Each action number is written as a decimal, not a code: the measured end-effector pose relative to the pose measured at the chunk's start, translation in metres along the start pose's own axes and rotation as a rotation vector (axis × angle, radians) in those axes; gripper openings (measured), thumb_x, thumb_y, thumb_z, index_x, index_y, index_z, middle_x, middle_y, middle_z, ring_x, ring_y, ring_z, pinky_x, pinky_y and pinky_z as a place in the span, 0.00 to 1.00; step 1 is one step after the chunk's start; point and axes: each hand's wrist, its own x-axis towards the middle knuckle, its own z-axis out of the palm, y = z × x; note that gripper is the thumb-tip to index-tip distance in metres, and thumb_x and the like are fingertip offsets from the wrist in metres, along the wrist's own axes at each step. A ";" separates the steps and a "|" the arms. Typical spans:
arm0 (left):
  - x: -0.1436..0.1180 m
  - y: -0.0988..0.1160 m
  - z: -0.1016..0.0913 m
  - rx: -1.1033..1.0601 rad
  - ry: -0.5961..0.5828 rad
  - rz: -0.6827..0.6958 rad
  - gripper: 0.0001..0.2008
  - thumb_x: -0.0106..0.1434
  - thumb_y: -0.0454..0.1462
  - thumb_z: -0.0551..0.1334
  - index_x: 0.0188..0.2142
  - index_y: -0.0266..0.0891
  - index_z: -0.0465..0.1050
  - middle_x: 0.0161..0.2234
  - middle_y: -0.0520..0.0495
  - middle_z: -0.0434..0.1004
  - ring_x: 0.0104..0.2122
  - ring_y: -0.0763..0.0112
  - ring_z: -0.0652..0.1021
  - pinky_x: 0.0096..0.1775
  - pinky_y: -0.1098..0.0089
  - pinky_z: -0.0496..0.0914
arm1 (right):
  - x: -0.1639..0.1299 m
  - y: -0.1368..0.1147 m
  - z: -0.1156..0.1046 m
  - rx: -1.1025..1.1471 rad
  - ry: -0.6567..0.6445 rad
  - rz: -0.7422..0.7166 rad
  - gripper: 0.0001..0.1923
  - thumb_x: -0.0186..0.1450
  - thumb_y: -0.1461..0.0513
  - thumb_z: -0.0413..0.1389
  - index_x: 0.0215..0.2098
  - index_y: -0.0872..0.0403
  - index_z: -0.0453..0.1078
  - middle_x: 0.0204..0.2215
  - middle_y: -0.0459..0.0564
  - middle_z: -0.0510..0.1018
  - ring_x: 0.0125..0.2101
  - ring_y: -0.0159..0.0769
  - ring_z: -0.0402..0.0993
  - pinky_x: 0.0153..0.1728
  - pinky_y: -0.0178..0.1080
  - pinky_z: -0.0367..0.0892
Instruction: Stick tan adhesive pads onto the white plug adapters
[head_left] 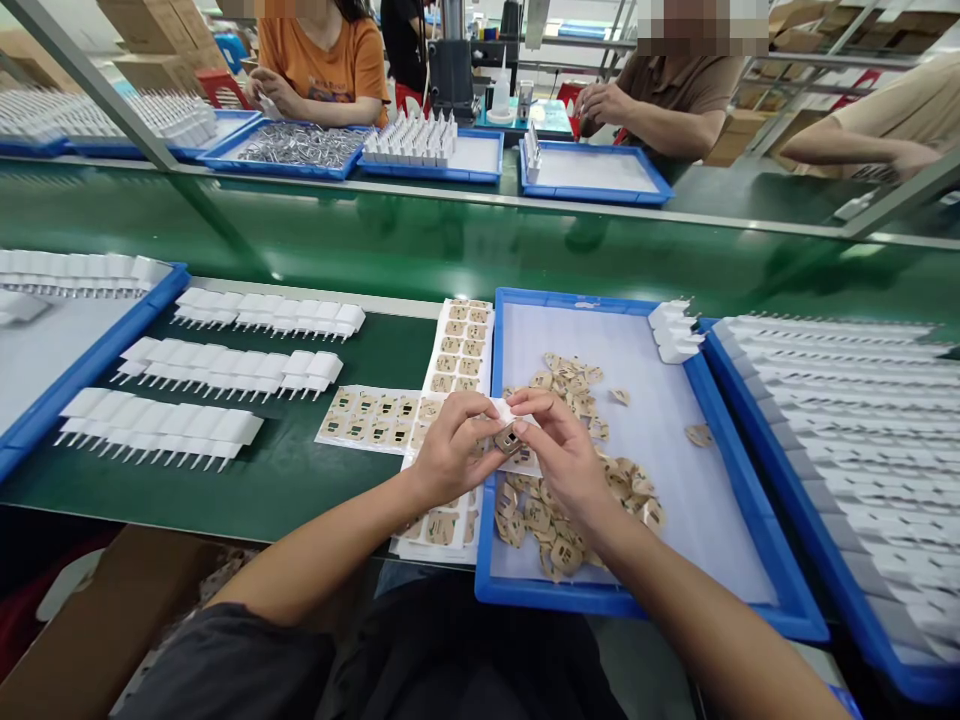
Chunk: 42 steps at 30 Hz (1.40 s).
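My left hand and my right hand meet over the left side of a blue tray. Both sets of fingers are closed on a small white plug adapter, partly hidden by them. A tan sticker with a dark window shows on its near face; whether it is fully stuck down I cannot tell. Loose tan pieces lie heaped in the tray under and beside my right hand. Left of the tray are sheets of tan stickers, one reaching beneath my left hand.
Rows of white plug adapters lie on the green table at left. A tray packed with adapters stands at right, and a few adapters sit in the middle tray's corner. Across the bench, co-workers sit behind more blue trays.
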 end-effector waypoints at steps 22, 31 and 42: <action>0.003 0.006 -0.005 -0.200 -0.052 -0.262 0.22 0.55 0.36 0.70 0.46 0.38 0.65 0.43 0.43 0.69 0.45 0.70 0.73 0.40 0.70 0.74 | 0.004 -0.019 -0.023 -0.748 -0.014 -0.588 0.06 0.60 0.62 0.56 0.37 0.52 0.70 0.41 0.44 0.71 0.49 0.16 0.65 0.56 0.28 0.63; 0.000 0.001 -0.004 -0.048 -0.004 -0.010 0.22 0.54 0.28 0.68 0.46 0.36 0.63 0.43 0.43 0.69 0.45 0.68 0.73 0.47 0.62 0.71 | 0.001 -0.012 -0.013 -0.349 -0.146 -0.147 0.15 0.62 0.55 0.54 0.43 0.54 0.68 0.49 0.49 0.69 0.52 0.17 0.68 0.53 0.25 0.72; 0.000 0.000 -0.005 0.018 -0.027 0.064 0.21 0.56 0.28 0.66 0.47 0.37 0.64 0.43 0.42 0.70 0.46 0.67 0.72 0.48 0.61 0.72 | 0.002 -0.012 -0.017 -0.293 -0.114 -0.175 0.12 0.61 0.57 0.55 0.37 0.57 0.73 0.45 0.51 0.72 0.48 0.18 0.71 0.49 0.24 0.73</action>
